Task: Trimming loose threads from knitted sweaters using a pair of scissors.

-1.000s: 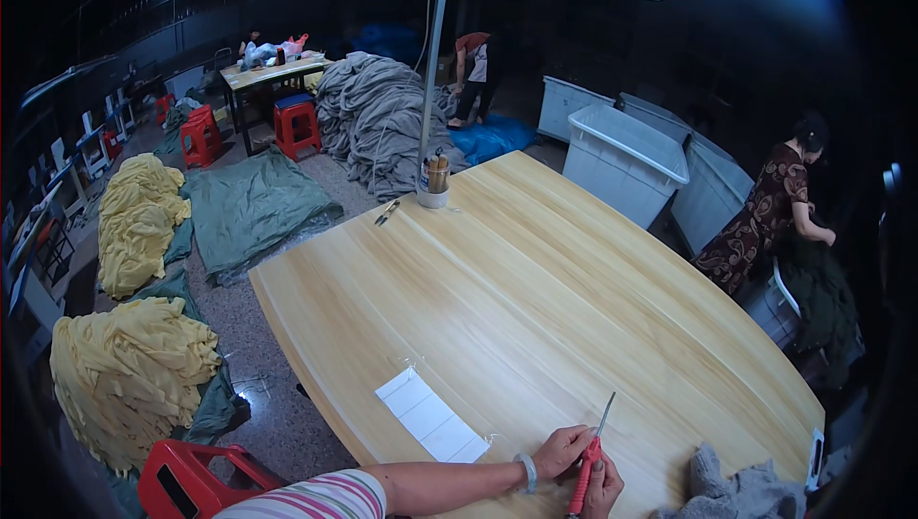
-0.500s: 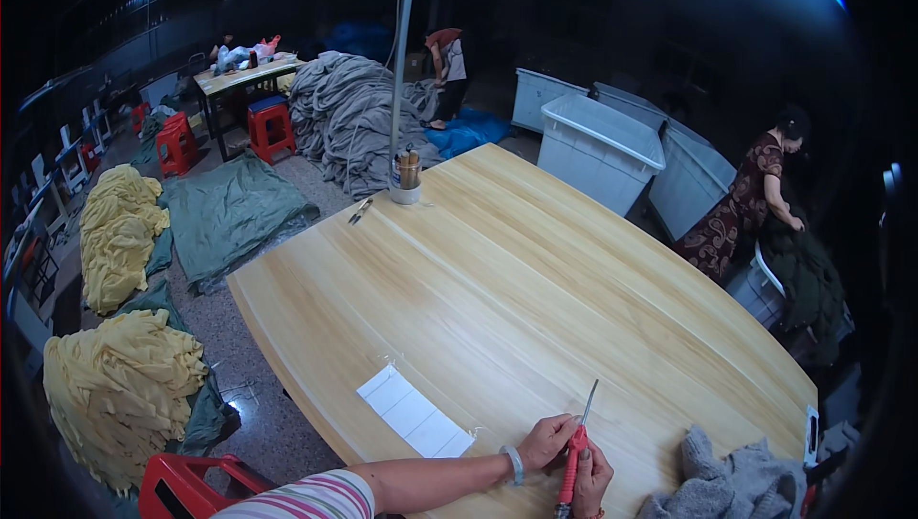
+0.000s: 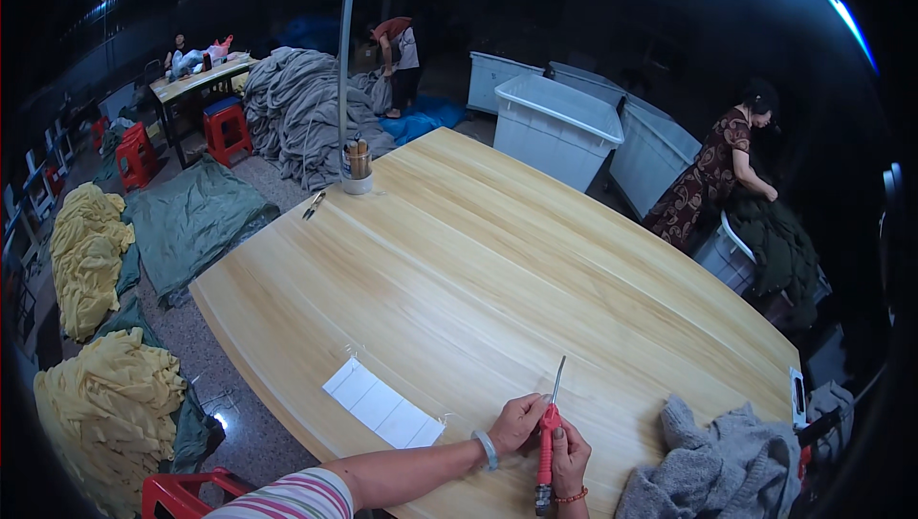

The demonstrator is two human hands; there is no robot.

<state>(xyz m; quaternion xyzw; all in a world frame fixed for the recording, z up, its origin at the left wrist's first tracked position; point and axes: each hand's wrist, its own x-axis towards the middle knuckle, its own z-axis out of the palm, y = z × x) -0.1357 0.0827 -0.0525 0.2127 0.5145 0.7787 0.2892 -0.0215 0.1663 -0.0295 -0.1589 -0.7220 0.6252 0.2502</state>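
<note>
My left hand (image 3: 517,422), with a pale bangle at its wrist, pinches the upper end of a red-handled tool with a thin metal shaft (image 3: 546,447). Its shaft points up and away from me over the wooden table (image 3: 459,251). From the right side, my right hand (image 3: 571,462) closes on the red handle, a beaded bracelet below it. The tool's exact kind is unclear. Left of my hands lies a white sheet marked into panels (image 3: 382,406). A grey knitted garment (image 3: 712,466) is crumpled to the right of my hands.
A holder with wooden-handled tools (image 3: 357,167) stands by a metal pole at the table's far left, near small thread snips (image 3: 314,205). Yellow cloth heaps (image 3: 110,404) and a red stool (image 3: 196,490) are left. White bins (image 3: 559,127) and a person (image 3: 712,170) handling dark cloth are right.
The whole view has shifted, so the table and surroundings sit further left and slightly higher or lower in places. Both hands keep hold of the red-handled tool.
</note>
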